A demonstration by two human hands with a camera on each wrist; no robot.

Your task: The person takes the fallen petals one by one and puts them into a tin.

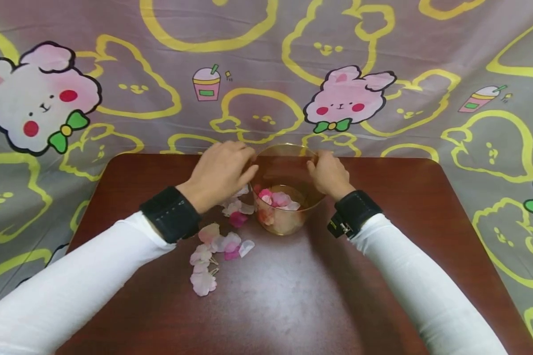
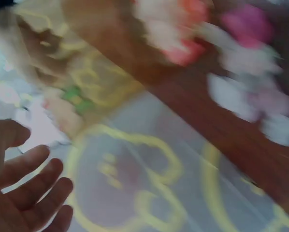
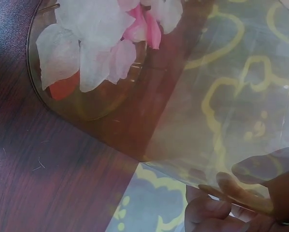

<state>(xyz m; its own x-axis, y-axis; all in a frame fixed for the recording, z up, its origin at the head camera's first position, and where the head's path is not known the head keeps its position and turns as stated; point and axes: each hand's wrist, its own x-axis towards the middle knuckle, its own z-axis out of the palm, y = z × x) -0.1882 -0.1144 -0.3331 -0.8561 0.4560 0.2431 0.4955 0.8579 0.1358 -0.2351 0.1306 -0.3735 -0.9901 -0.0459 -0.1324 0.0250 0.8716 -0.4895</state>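
Note:
A clear amber-tinted cup (image 1: pixel 285 224) stands at the middle of the table, with pink and white petals (image 1: pixel 277 199) in its bottom. My right hand (image 1: pixel 328 173) grips the cup's right rim. In the right wrist view, its fingers (image 3: pixel 207 210) and thumb pinch the cup (image 3: pixel 222 96) wall, and the petals (image 3: pixel 96 53) show through it. My left hand (image 1: pixel 222 171) hovers beside the cup's left rim, above loose petals (image 1: pixel 215 246) scattered on the table. The left wrist view is blurred. There the left hand (image 2: pixel 33 191) has its fingers spread and holds nothing.
The dark brown wooden table (image 1: pixel 302 296) has rounded corners. It stands against a grey cloth (image 1: pixel 248 59) printed with yellow outlines and pink cartoon animals, which also hangs around its sides. The loose petals lie left of the cup toward the front.

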